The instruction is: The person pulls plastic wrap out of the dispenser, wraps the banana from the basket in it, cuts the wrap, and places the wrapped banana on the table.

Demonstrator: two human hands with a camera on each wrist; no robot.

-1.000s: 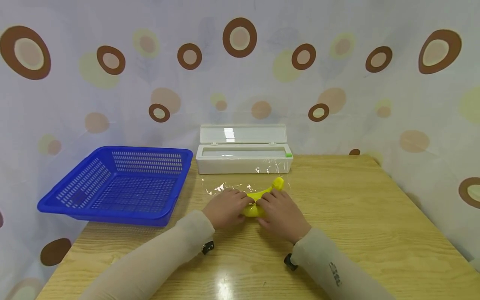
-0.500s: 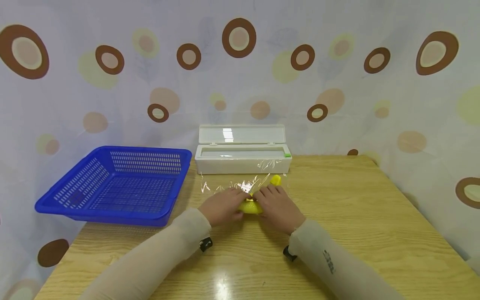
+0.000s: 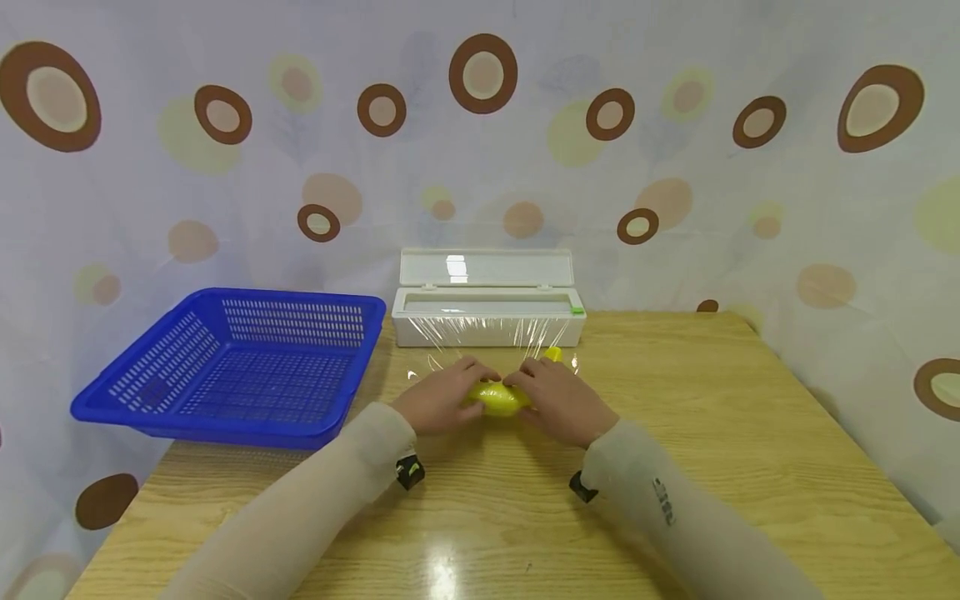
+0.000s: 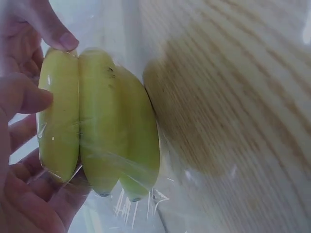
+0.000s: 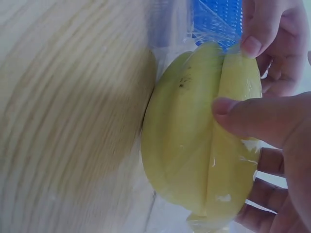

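Observation:
A bunch of yellow bananas [image 3: 501, 400], 3 of its fruits plain in the left wrist view, lies at the middle of the table with clear cling film over it. My left hand [image 3: 437, 400] grips its left end, thumb on the near side and fingers over the far side. On the right end my right hand [image 3: 564, 405] holds it the same way, its thumb [image 5: 257, 116] pressing the film-covered peel. The yellow stem end [image 3: 553, 354] shows beyond the right hand. Creased film [image 3: 536, 335] stretches from the bunch to a white cling film box [image 3: 487, 304] behind it.
The box's clear lid [image 3: 486, 267] stands raised, and a green slider [image 3: 577, 311] sits at its right end. A blue slotted basket [image 3: 232, 367] stands on the left of the wooden table [image 3: 720, 433]. A patterned curtain hangs behind.
Both hands have shifted slightly away from me, toward the box, and turned the bananas with them. The film between bunch and box has drawn into taut creases.

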